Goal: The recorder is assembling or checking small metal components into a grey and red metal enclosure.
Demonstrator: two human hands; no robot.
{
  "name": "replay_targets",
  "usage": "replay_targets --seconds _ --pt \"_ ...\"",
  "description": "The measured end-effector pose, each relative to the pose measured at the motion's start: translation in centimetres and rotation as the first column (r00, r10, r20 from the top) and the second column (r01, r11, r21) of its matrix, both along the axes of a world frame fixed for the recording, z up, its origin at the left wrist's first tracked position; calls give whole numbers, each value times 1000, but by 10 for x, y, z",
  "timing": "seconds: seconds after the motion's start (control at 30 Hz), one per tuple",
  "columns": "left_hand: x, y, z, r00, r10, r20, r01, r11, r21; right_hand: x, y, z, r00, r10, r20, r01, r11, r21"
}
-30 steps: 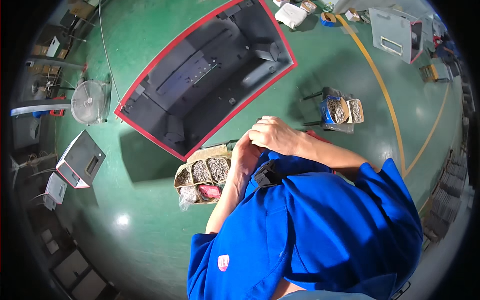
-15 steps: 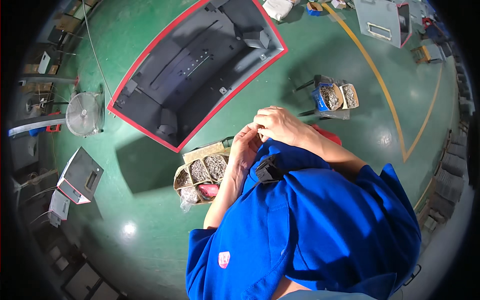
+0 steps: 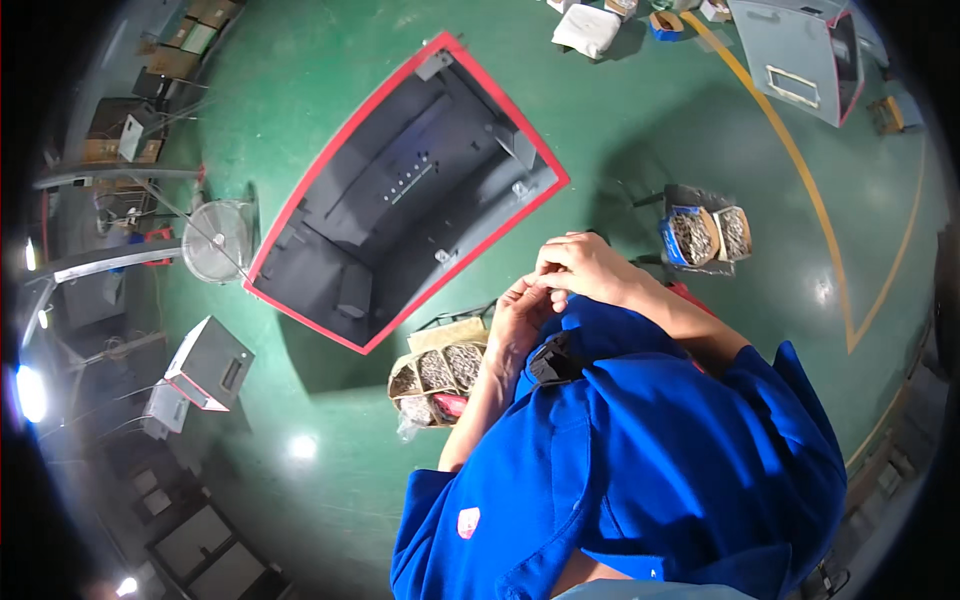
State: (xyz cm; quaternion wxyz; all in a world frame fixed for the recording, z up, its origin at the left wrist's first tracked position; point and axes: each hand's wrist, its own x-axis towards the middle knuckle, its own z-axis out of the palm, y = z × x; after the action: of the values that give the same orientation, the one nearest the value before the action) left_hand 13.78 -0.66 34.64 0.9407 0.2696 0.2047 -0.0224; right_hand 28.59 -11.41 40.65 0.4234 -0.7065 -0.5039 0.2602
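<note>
My left hand (image 3: 518,312) and my right hand (image 3: 585,266) meet in front of my blue shirt, thumbs and fingers pinched together. Whatever lies between the fingertips is too small or hidden to name. Just beyond them is a large dark grey metal housing (image 3: 375,165) with a red rim, its open side facing up. Beside my left wrist stands a divided carton (image 3: 455,334) filled with small metal fasteners (image 3: 463,362). Right of my right hand, a blue box (image 3: 673,240) and a brown box (image 3: 735,230) of similar small parts rest on a dark stool.
A round fan (image 3: 217,242) stands at the left, with a grey metal box (image 3: 212,365) nearer me. Another grey cabinet (image 3: 795,55) and a white bundle (image 3: 587,32) are far off at the right. Yellow lines (image 3: 800,170) mark the green floor.
The view has shifted, so the housing, cartons and fan appear displaced. My hands remain together with fingers pinched; the right fingers have changed position slightly.
</note>
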Motion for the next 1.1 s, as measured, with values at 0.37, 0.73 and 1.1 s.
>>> replay_targets --seconds 0.37,0.73,1.1 --pt "87 -38 -32 955 171 -243 -158 985 75 126 -7 -54 979 81 -185 -64 994 92" --pt "106 -47 -49 897 300 -323 -297 953 62 149 2 -99 884 189 -427 -156 981 113" --pt "140 6 -69 989 36 -146 -29 998 49 146 -12 -59 884 -16 -466 -17 998 -68"
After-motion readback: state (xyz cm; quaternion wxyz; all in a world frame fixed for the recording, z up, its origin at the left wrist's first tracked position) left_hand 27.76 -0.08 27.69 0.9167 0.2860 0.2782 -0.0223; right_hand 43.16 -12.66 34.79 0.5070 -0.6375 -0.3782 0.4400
